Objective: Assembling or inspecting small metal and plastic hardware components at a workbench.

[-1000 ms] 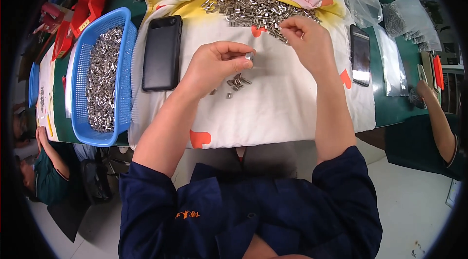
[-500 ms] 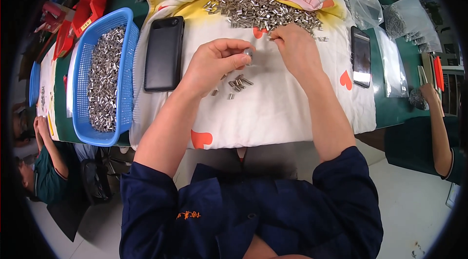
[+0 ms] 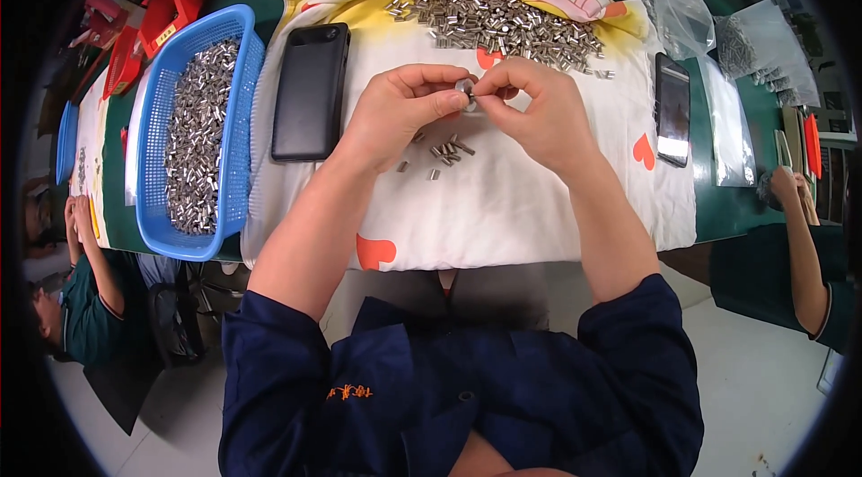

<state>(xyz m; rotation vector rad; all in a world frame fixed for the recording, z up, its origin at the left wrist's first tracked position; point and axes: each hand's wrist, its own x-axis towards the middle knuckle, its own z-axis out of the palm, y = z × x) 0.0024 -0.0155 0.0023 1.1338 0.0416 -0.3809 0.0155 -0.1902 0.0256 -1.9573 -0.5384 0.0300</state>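
Observation:
Over the white cloth [image 3: 503,216], my left hand [image 3: 395,109] pinches a small round metal piece [image 3: 465,87] between thumb and fingertips. My right hand [image 3: 534,109] meets it there, thumb and index finger closed at the face of that piece; what they pinch is too small to make out. Several short metal sleeves [image 3: 446,151] lie loose on the cloth below my hands. Beyond them a wide heap of the same shiny metal sleeves [image 3: 503,23] is spread on the cloth.
A blue plastic basket [image 3: 241,131] full of metal sleeves stands at the left, with a black phone-shaped case [image 3: 310,92] beside it. A smartphone [image 3: 672,109] lies at the right. Red bins [image 3: 175,1] and clear bags of parts [image 3: 763,41] sit farther out. Co-workers flank both sides.
My right hand has come from the near edge of the heap, toward me and left, to the round metal piece in my left hand. The left hand keeps its pinch.

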